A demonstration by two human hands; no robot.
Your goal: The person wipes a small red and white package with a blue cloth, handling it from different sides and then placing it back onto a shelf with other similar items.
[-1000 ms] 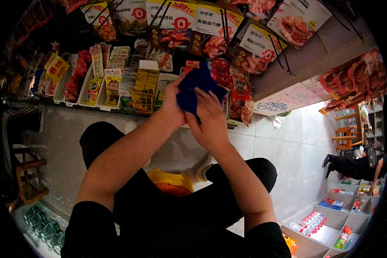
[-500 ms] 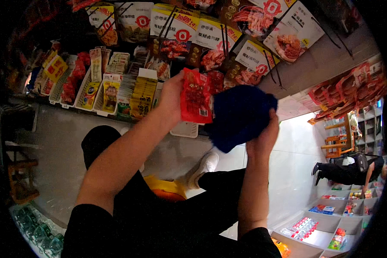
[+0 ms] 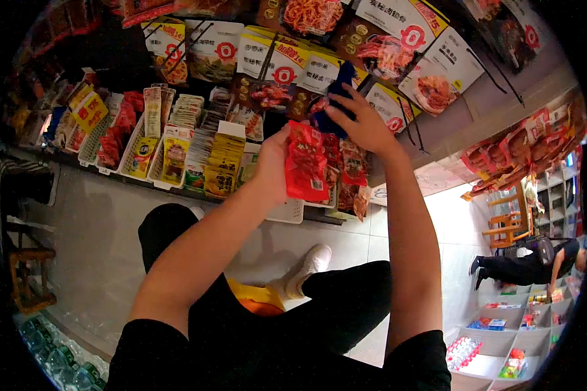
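A shiny red snack packet [image 3: 306,171] is gripped along its left edge by my left hand [image 3: 272,168], above the front of the display shelf. At the packet's top edge, my right hand [image 3: 366,124] holds a dark blue cloth [image 3: 326,124]. The cloth is seen narrow, partly covered by my fingers. Behind them stand large hanging snack bags [image 3: 262,73] in white, yellow and brown. Below and right of the packet are more red packets [image 3: 353,163].
White baskets [image 3: 165,171] of small snack packets line the shelf to the left. An orange and yellow object [image 3: 257,298] lies by my legs. At the far right a person [image 3: 528,260] reaches into shelf bins [image 3: 486,365]. Bottled drinks [image 3: 62,358] stand at the lower left.
My right hand and the cloth have moved up and left, from beside the packet to its top edge. The cloth, broad before, now looks narrow. The packet sits slightly lower and further right.
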